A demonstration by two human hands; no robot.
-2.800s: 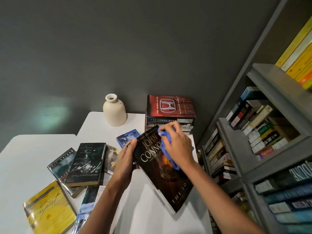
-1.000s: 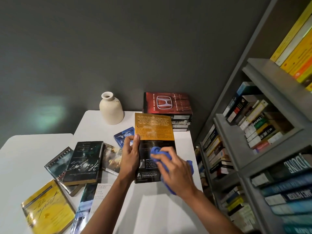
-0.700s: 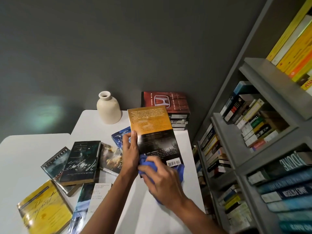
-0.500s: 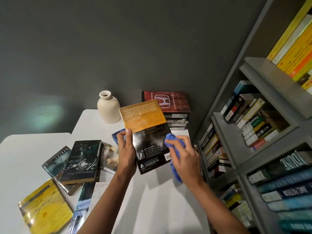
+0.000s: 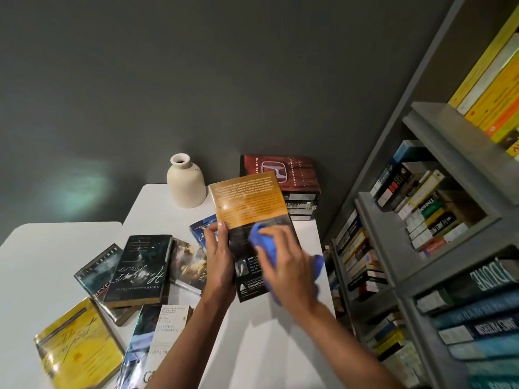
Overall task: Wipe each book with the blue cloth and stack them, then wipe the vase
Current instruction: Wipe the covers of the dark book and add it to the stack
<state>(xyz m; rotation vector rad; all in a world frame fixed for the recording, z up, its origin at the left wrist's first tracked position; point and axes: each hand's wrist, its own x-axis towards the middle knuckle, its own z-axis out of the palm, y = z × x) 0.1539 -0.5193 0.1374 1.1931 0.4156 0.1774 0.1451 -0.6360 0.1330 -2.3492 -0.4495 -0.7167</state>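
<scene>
My left hand [image 5: 220, 261] grips the left edge of a paperback [image 5: 248, 204], back cover up, orange at the top and black below, held tilted above the white table [image 5: 252, 346]. My right hand [image 5: 289, 265] holds the blue cloth [image 5: 266, 245] bunched against the lower half of that cover. A stack of books [image 5: 297, 189] with a red Honda title on top stands at the back right against the wall. The cream vase [image 5: 185, 182] stands upright left of the stack. Several loose books [image 5: 140, 268] lie scattered on the table's left side.
A grey bookshelf [image 5: 438, 220] full of books runs along the right, close to the table's edge. A yellow book [image 5: 75, 352] lies at the table's front left. A small blue book [image 5: 200, 231] peeks out behind my left hand. A dark grey wall backs the table.
The book was turned from front cover to back cover. My right hand with the cloth went down, off to the right edge, and is now back on the cover's lower half.
</scene>
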